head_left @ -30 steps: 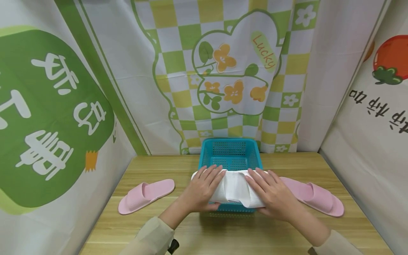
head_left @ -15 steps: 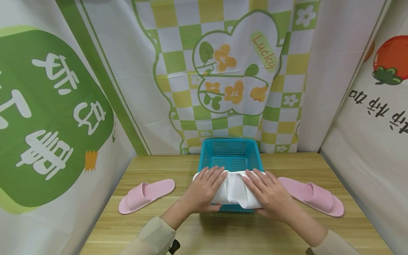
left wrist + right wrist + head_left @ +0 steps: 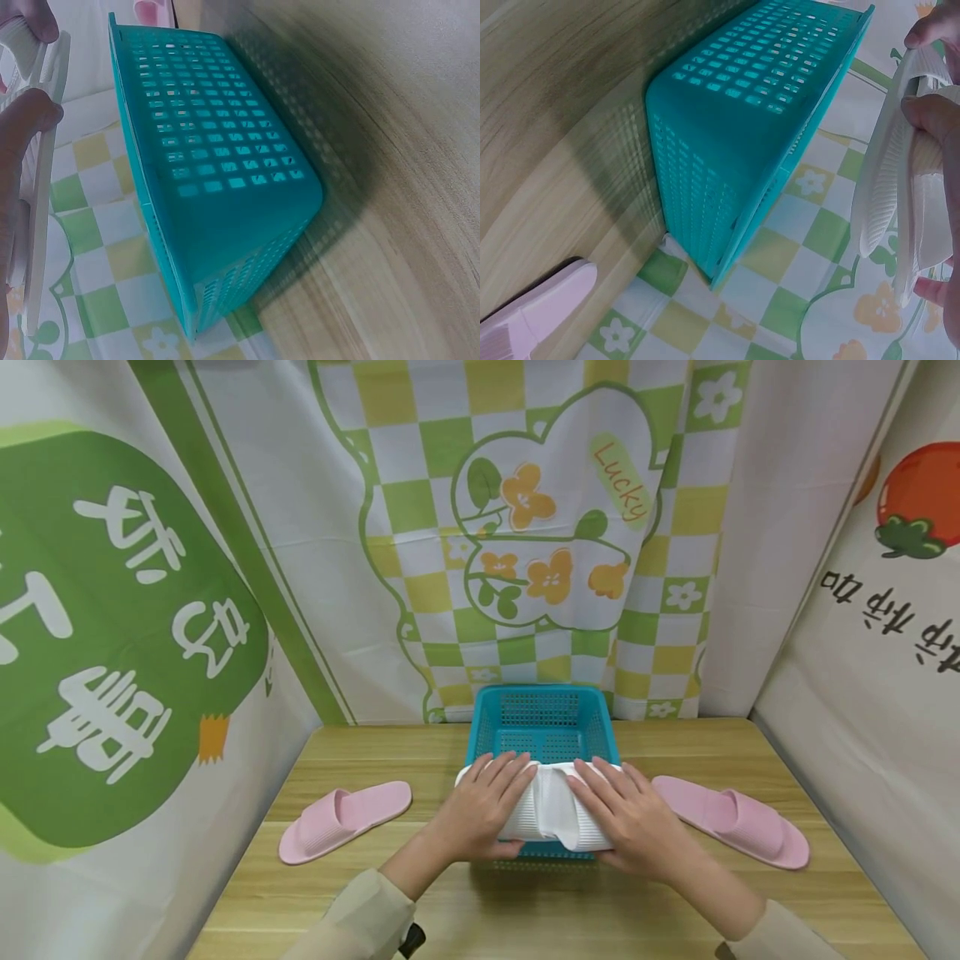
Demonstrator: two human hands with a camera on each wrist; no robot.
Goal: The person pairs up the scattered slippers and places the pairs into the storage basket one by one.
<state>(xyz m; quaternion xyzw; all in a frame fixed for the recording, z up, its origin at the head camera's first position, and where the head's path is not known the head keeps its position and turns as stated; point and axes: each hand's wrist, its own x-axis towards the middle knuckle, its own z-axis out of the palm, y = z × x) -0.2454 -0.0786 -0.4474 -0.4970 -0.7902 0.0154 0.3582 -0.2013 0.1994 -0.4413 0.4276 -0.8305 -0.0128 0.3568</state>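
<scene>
A pair of white ribbed slippers [image 3: 553, 802] is held level over the front of the blue-green basket [image 3: 480, 714]. My left hand [image 3: 480, 810] grips their left end, fingers over the top and thumb at the near side. At the right end, my right hand [image 3: 637, 818] holds them the same way. The right wrist view shows two white soles [image 3: 881, 180] lying close together, above the basket's rim. In the left wrist view, a thumb presses at the edge of a white slipper [image 3: 45, 187], apart from the basket wall [image 3: 217, 225].
A pink slipper [image 3: 318, 827] lies on the wooden table [image 3: 375, 752] to the left. Its match, another pink slipper [image 3: 757, 827], lies to the right, beyond my right hand. Printed cloth [image 3: 420, 510] hangs behind the basket and along both sides.
My right hand has shifted slightly left and my left hand slightly right, bringing the ends of the white slippers a little closer together. The basket and pink slippers have stayed put.
</scene>
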